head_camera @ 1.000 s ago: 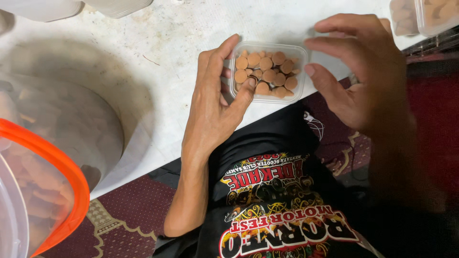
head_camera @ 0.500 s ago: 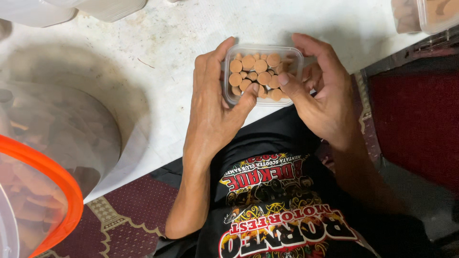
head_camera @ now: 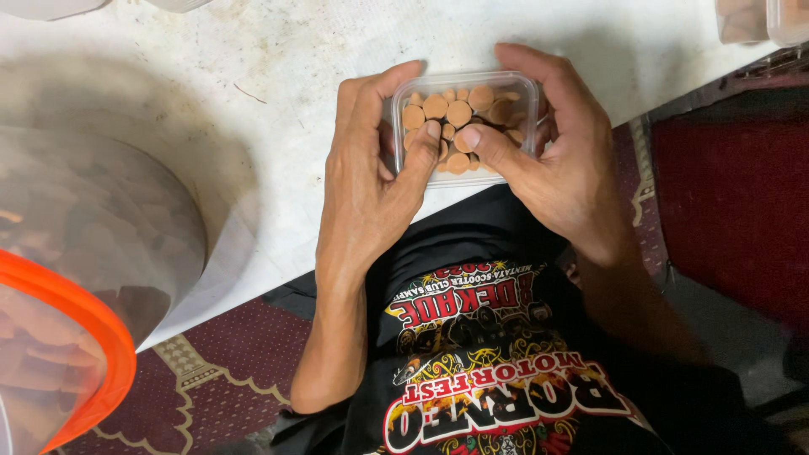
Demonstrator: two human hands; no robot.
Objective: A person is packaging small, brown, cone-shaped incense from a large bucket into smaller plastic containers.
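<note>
A small clear plastic tub (head_camera: 468,81) full of round brown cookies (head_camera: 459,112) sits at the near edge of a white table (head_camera: 253,101). My left hand (head_camera: 371,177) grips the tub's left side, its thumb lying on the cookies. From the right, my right hand (head_camera: 556,152) wraps around the tub, fingers over its far rim and thumb pressing on the cookies near the front.
A large clear container with an orange rim (head_camera: 76,320) fills the lower left corner, close to the camera. More clear tubs (head_camera: 758,21) stand at the table's far right. A dark red patterned carpet (head_camera: 733,194) lies below the table edge.
My right hand came down from above the tub and closed around its right side. Both thumbs now press on the cookies. The tub sits a little nearer the table edge.
</note>
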